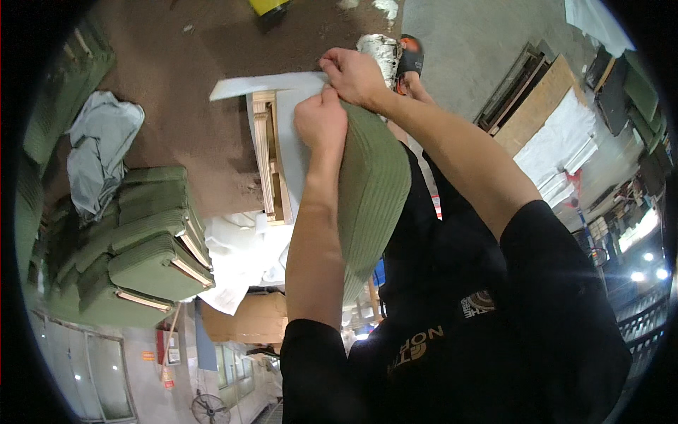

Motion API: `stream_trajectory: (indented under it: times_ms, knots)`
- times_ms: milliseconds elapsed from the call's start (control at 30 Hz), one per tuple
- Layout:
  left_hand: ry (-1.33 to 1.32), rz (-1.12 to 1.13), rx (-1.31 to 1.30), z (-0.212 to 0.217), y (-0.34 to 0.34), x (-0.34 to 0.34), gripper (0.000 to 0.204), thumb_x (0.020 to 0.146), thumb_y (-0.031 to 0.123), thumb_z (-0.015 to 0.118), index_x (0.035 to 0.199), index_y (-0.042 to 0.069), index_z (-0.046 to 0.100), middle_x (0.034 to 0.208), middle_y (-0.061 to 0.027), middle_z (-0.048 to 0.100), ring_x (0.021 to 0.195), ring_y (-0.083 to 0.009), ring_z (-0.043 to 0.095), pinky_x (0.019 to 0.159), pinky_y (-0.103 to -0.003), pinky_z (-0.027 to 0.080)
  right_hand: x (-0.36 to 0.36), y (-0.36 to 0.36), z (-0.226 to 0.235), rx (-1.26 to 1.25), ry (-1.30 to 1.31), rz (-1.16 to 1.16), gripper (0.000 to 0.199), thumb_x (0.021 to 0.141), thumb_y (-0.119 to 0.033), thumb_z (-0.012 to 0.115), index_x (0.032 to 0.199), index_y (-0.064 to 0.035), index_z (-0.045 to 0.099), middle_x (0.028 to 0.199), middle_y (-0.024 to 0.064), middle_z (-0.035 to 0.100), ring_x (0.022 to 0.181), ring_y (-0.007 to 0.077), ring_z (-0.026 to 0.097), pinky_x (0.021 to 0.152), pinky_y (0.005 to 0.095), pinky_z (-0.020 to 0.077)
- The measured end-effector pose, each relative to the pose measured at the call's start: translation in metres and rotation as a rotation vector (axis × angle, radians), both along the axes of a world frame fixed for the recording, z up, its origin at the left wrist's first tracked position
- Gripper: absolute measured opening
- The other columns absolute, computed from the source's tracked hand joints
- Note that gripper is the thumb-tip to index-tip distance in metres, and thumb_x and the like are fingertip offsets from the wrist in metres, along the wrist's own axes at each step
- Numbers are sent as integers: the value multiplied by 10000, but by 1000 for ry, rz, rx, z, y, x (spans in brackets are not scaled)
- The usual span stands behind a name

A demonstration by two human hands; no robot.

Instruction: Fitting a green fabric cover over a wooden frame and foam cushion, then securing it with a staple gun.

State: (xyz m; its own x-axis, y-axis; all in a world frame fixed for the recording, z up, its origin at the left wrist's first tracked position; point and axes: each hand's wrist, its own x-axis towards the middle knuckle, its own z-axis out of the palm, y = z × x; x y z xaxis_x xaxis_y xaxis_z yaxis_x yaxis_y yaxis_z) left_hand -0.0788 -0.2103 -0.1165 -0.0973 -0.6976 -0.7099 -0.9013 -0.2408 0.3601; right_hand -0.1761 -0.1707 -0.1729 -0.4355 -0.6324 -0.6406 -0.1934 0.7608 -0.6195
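Green fabric pinched at the top edge of a cushion

The right hand and left hand are closed on the green ribbed cover — its long axis runs down toward the body — beside the wooden frame; green cushions are stacked left.

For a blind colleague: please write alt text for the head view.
Both hands, left hand and right hand, grip the top edge of a green ribbed cushion with white lining. A stack of green cushions lies to the left.
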Motion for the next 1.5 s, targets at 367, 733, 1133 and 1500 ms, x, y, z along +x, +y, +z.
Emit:
stream_trajectory:
  times_ms: [367,733,1133,1500]
  knots:
    - [456,-175,76,173,-6,45,399,959,293,624,1288,70,595,1254,-153,605,1166,-283,582,945,-387,469,30,54,61,-202,193,-668,211,896,-200,653,1041,-49,627,951,139,624,862,302,621,766,406,502]
    - [28,-526,-414,174,7,45,532,885,158,716,1346,-14,513,1298,-196,563,1169,-317,562,1009,-391,437,108,86,93,75,-517,-893,471,965,-444,580,1069,15,553,769,161,626,707,256,600,716,376,487]
    - [32,-670,-433,171,2,37,461,821,185,767,1242,66,624,1218,-192,572,1094,-359,579,929,-424,482,65,8,62,420,-147,-1513,218,922,-76,499,1133,-31,528,1072,204,606,1013,323,590,902,388,452]
    - [-55,-976,-575,149,48,-15,316,845,148,670,1146,68,618,1173,-111,587,1098,-382,565,862,-435,501,18,22,4,660,140,-1306,257,923,-203,574,1086,-31,672,1025,204,704,959,340,686,804,418,525]
